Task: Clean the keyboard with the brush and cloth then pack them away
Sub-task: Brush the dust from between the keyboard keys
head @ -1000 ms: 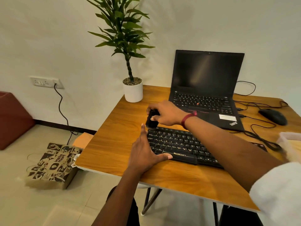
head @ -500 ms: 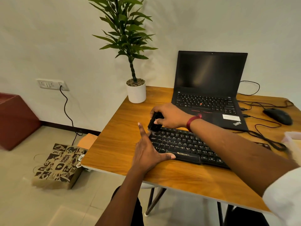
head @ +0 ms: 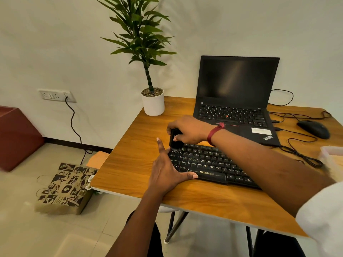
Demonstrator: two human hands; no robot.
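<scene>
At left, a paper bag (head: 65,188) is seen on the tiled floor (head: 37,230) beneath a wall socket (head: 55,95). On the wooden table (head: 130,164), the keyboard (head: 213,164) is touched at its left end by the left hand (head: 167,175), fingers straight; the brush (head: 174,140) is gripped by the right hand (head: 189,130) over its far-left keys.

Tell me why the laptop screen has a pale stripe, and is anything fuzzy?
Head view: the laptop screen shows a streak of reflected light; the brush in the right hand looks smeared, and the pale box at the frame's edge is blurry.
</scene>
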